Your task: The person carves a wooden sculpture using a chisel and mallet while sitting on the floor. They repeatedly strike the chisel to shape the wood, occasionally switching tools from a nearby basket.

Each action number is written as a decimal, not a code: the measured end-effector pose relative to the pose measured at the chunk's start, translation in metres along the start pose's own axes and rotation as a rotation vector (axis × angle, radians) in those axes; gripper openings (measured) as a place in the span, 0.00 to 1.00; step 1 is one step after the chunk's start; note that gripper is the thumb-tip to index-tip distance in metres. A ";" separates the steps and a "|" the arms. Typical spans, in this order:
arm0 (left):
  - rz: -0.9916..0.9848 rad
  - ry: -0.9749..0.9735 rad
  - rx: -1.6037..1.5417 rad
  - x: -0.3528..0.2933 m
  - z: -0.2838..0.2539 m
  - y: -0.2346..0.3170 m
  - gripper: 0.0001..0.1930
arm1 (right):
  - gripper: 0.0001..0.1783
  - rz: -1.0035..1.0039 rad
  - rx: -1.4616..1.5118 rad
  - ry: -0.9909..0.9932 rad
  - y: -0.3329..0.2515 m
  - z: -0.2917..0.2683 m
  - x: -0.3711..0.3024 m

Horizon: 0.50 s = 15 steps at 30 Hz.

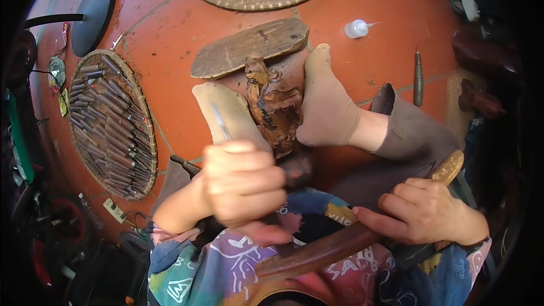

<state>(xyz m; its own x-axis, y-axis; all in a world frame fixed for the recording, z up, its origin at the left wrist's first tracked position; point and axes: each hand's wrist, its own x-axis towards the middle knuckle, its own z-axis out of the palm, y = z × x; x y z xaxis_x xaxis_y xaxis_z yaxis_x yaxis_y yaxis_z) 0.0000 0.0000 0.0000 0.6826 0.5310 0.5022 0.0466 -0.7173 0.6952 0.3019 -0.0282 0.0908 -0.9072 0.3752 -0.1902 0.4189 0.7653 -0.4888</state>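
A carved brown wooden figure (pixel 277 107) stands between my two socked feet, which flank it on both sides. My left hand (pixel 243 187), smeared by motion, is closed in a fist just in front of the carving. A thin metal blade (pixel 220 119), like a carving chisel's, points up and away from that fist; its handle is hidden. My right hand (pixel 422 209) wraps round a long, curved wooden club (pixel 328 252). The club lies slantwise across my lap, its paler end beyond the fingers at the right.
Behind the carving lies a thick wooden board (pixel 249 48). A woven tray (pixel 150 136) of wooden-handled carving tools sits left; another tray (pixel 249 7) holds metal blades. At right are a small white squeeze bottle (pixel 356 29) and a dark pointed tool (pixel 418 79) on red tiles.
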 end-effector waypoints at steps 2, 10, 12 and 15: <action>-0.029 0.018 -0.019 0.003 0.020 0.006 0.18 | 0.22 0.013 0.097 0.016 0.000 0.011 -0.004; -0.059 0.004 -0.058 0.016 0.071 -0.024 0.17 | 0.19 0.011 0.112 0.121 0.028 0.046 -0.017; -0.085 -0.014 -0.047 0.017 0.072 -0.026 0.17 | 0.18 0.015 0.123 0.131 0.031 0.047 -0.019; -0.135 0.004 -0.025 0.017 0.074 -0.025 0.17 | 0.18 0.006 0.136 0.149 0.036 0.051 -0.021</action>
<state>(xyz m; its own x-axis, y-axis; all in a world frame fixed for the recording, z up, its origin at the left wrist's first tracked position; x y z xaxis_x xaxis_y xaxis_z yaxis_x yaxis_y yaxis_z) 0.0645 -0.0061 -0.0471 0.6688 0.6234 0.4052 0.1195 -0.6280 0.7690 0.3339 -0.0352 0.0336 -0.8847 0.4608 -0.0701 0.4062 0.6886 -0.6007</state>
